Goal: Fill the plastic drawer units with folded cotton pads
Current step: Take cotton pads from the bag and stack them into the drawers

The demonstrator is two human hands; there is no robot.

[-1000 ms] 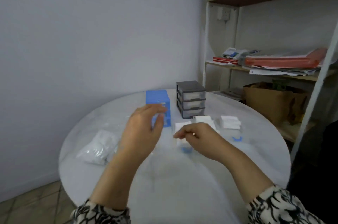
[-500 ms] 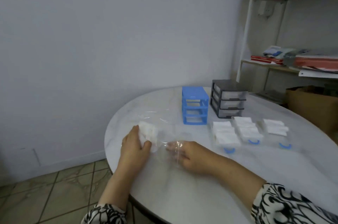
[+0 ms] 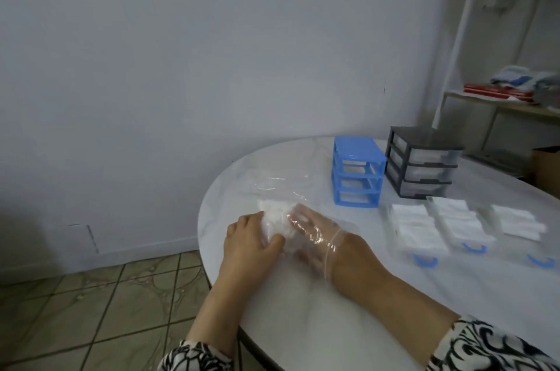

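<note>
Inside the clear bag point(image 3: 272, 188), right hand point(image 3: 315, 231) reaches cotton pads point(image 3: 277, 220) — left hand point(image 3: 250, 237) steadies.

Both forearms are bare from wrist to cuff. The left sleeve point(image 3: 194, 357) and the right sleeve point(image 3: 485, 346) carry a black-and-white swirling print, their cuffs ending near the round table's point(image 3: 394, 295) near edge.

The table point(image 3: 378, 325) top looks smooth, glossy and white; a clear, crinkly, shiny plastic bag point(image 3: 281, 188) holds soft white cotton; the blue drawer unit point(image 3: 357, 172) is matt plastic, the dark one point(image 3: 422, 161) has translucent fronts; the floor point(image 3: 91, 310) is glazed tile
</note>
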